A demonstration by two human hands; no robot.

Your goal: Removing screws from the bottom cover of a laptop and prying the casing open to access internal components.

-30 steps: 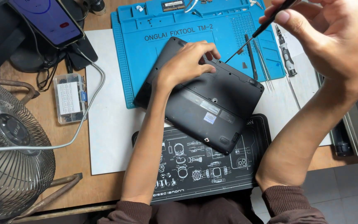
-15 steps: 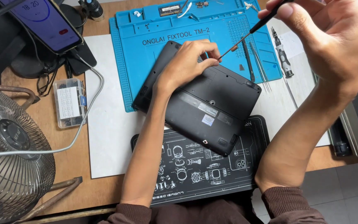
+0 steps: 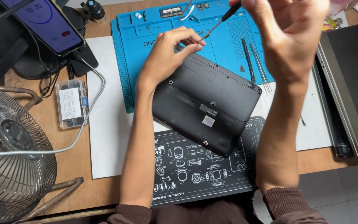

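right hand (image 3: 289, 39) grip: clenched on screwdriver (image 3: 220, 20) | left hand (image 3: 166, 56) grip: released, touching laptop (image 3: 206, 110), screwdriver tip

Bright even daylight, soft shadows, sharp pic, slight blur on raised hand (image 3: 289, 35)

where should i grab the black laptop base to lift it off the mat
Take the laptop base by its long lower-left edge, coming from the near side. It lies flat and slanted, that edge is bare, while the left hand covers the far corner and tweezers lie beside the right end.
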